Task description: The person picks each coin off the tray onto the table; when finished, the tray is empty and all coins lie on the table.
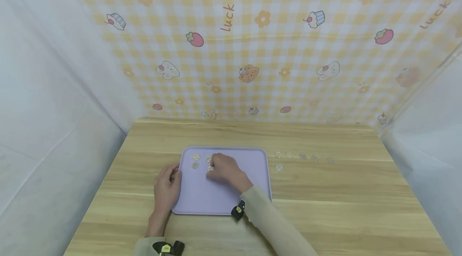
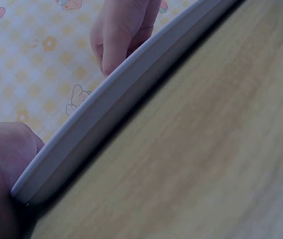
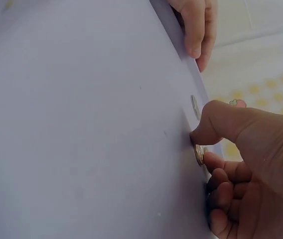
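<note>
A pale purple tray (image 1: pixel 223 204) lies on the wooden table. My left hand (image 1: pixel 167 192) holds the tray's left side, its thumb over the rim; in the left wrist view part of that hand (image 2: pixel 4 164) meets the tray's edge. Over the tray, my right hand (image 1: pixel 227 170) pinches a coin (image 3: pixel 199 155) between thumb and a fingertip, down at the tray's surface. Beside it on the tray are a gold-toned coin (image 1: pixel 196 157), a duller coin (image 1: pixel 195 165) and a coin (image 1: pixel 208 159) partly hidden by the right hand.
To the right of the tray, several coins lie on the table: one coin (image 1: pixel 278 154) starts a back row, and another coin (image 1: pixel 279 168) sits in front of it. A checked cloth (image 1: pixel 252 47) hangs behind the table (image 1: pixel 343 200).
</note>
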A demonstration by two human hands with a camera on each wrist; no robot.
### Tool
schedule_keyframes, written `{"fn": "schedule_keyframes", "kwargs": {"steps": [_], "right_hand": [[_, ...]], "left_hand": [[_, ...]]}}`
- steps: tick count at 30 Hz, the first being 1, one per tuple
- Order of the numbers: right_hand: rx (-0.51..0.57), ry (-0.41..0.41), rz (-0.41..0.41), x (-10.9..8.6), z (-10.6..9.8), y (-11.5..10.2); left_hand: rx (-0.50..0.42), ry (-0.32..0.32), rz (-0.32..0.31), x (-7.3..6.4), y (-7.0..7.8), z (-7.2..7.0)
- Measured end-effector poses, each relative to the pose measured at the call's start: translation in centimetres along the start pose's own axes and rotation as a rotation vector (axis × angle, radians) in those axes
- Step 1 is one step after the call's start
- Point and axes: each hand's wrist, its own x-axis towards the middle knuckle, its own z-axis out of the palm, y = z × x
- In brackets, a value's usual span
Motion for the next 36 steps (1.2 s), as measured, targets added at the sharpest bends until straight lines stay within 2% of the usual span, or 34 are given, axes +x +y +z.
{"fn": "schedule_keyframes", "kwargs": {"steps": [8,15,25,36], "right_hand": [[0.055,0.000,-0.003,0.1,0.2,0.6],[0.103,0.034,-0.110,-0.6,0.4,0.5],[0.044,0.088,-0.191,-1.2,0.9,0.8],[0.029,0.030,-0.244,-1.6,0.4,1.0]], "left_hand": [[0.013,0.000,0.006,-0.2,0.3,-0.2],[0.028,-0.008,0.001,-0.2,0.1,-0.2],[0.020,0.001,0.019,-0.1,0.1,0.0],[0.013,-0.010,0.014,-0.1,0.1,-0.1]]}}
